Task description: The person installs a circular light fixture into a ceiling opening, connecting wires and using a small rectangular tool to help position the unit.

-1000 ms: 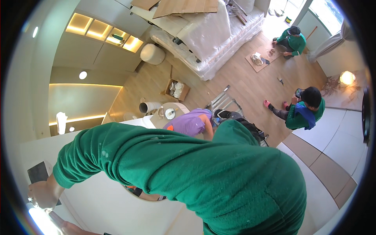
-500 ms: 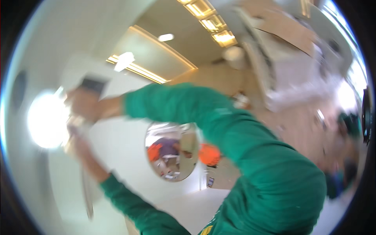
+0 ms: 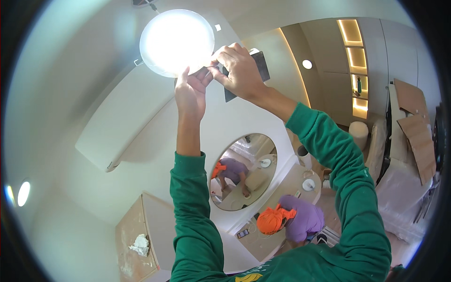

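A lit round ceiling light [image 3: 176, 42] glows near the top, white and overexposed. A wire spring clip [image 3: 137, 62] sticks out at its side, and a short cable [image 3: 153, 6] runs toward a dark ceiling hole [image 3: 142, 2]. At the light's lower rim my left hand [image 3: 191, 91] grips the edge with upturned fingers. My right hand [image 3: 238, 70] is closed, thumb and fingers pinching at the rim beside it. Behind the right hand shows a dark flat panel [image 3: 260, 66]; whether I hold it cannot be told.
A white wall air conditioner [image 3: 122, 122] is below the light. Lower down are a round mirror [image 3: 244, 171] and a counter [image 3: 277, 192], where a person in purple with an orange head cover [image 3: 270, 221] bends. Wrapped furniture [image 3: 399, 202] and cardboard [image 3: 418, 145] stand right.
The view has swung and sharpened from blur. My hands and the light now appear near the top middle instead of far left. Both hands stay at the light.
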`<state>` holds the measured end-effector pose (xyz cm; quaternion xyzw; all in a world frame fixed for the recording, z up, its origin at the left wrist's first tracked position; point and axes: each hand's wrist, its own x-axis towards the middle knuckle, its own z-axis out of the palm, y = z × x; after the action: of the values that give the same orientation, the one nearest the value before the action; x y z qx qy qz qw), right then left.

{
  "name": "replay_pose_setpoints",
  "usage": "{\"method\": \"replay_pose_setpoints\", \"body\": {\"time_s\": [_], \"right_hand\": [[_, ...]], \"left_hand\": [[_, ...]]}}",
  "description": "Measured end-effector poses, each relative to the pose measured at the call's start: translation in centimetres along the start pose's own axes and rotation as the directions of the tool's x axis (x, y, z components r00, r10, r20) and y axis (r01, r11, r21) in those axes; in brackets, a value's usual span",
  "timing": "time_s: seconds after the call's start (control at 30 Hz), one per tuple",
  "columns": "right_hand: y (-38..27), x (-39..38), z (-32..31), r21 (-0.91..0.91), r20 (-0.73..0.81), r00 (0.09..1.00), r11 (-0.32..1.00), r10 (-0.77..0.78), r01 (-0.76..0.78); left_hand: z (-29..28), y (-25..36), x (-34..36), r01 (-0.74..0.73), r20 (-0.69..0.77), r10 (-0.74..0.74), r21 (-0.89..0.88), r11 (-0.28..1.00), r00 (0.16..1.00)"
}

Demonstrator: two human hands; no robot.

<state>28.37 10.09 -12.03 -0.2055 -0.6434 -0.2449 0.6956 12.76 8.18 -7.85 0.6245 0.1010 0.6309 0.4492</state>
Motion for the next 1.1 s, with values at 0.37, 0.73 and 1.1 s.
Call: {"method": "replay_pose_setpoints", "body": {"time_s": [0.37,0.73,1.1], "right_hand": [[-2.6,-0.3,-0.6,0.202,-0.010,0.972,0.953,0.234,-0.227],[-5.0,-1.7,-1.0,0.196,0.061,0.982,0.962,0.181,-0.190],[-5.9,-6.7,-2.3,-0.064,0.014,0.998,0.996,-0.056,0.056]], "left_hand": [[0.4,0.5,-0.6,-0.057,0.049,0.047,0.235,0.970,0.998],[1.5,1.3,-1.6,-0.044,0.061,0.027,0.302,0.952,0.998],[0.8,2.2,-1.9,0.074,0.141,-0.100,0.179,0.981,0.985]]}}
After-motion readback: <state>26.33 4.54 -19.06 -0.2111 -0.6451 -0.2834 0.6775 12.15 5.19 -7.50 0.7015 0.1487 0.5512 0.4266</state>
